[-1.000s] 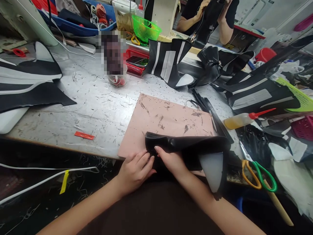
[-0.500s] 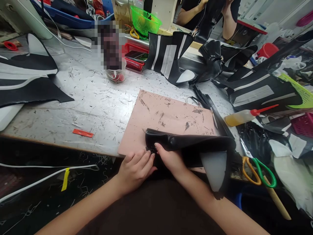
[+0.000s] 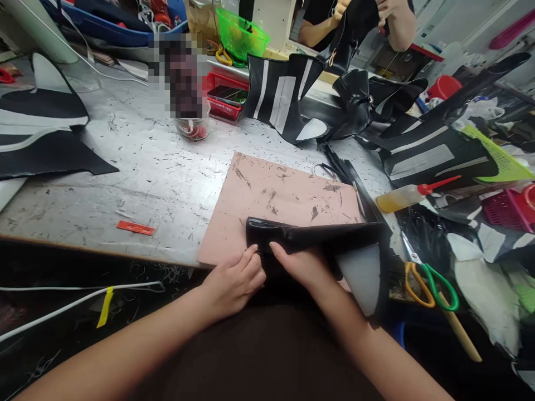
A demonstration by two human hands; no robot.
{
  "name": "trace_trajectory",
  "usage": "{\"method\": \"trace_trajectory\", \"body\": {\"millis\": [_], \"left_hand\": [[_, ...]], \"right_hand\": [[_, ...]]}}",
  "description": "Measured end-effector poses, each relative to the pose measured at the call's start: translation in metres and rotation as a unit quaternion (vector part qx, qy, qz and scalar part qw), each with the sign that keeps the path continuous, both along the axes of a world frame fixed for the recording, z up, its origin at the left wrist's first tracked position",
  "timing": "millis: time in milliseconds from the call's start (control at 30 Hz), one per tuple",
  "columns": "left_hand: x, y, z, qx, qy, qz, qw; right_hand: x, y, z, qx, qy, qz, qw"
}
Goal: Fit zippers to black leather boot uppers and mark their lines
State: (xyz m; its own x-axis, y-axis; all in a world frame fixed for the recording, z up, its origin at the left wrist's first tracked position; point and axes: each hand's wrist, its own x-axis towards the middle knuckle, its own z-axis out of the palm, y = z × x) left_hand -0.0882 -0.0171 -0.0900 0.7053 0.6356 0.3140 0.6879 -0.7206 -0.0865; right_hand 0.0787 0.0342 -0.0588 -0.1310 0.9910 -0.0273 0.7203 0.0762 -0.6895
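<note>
A black leather boot upper [image 3: 311, 233] with a pale patch on its inner side lies across the front of the pinkish board [image 3: 271, 184]. My right hand [image 3: 301, 266] grips its near edge, thumb on top and fingers hidden beneath the leather. My left hand [image 3: 237, 278] is closed at the upper's left corner, thumb and fingers pinched against the edge there. The fingertips of both hands are close together but apart. What lies under the leather is hidden.
Scissors with orange and green handles [image 3: 432, 287] and a bottle of yellow liquid [image 3: 399, 199] lie to the right. Black strips [image 3: 355, 184] run beside the board. More boot uppers [image 3: 276, 100] stand behind. An orange-red strip [image 3: 135, 228] lies left. Another person's arms [image 3: 317, 30] show across the table.
My left hand's fingers have shifted up onto the corner of the boot upper and closed tighter. My right hand keeps its grip. The view has shifted slightly.
</note>
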Motion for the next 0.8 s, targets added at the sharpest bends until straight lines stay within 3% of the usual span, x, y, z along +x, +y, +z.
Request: {"method": "trace_trajectory", "body": {"millis": [267,600,733,800], "left_hand": [[0.002,-0.002,0.0,-0.002,-0.015,0.026,1.0],[0.011,-0.001,0.012,-0.037,0.048,0.038,0.997],[0.015,0.001,0.016,-0.058,0.075,0.034,0.995],[0.018,0.002,0.016,-0.055,0.081,0.043,0.994]], "right_hand": [[0.008,0.004,-0.001,-0.076,-0.036,-0.028,0.996],[0.004,0.002,-0.013,-0.039,-0.066,-0.02,0.997],[0.012,0.002,-0.006,-0.041,-0.015,-0.008,0.999],[0.021,0.003,0.001,-0.06,0.031,-0.035,0.997]]}}
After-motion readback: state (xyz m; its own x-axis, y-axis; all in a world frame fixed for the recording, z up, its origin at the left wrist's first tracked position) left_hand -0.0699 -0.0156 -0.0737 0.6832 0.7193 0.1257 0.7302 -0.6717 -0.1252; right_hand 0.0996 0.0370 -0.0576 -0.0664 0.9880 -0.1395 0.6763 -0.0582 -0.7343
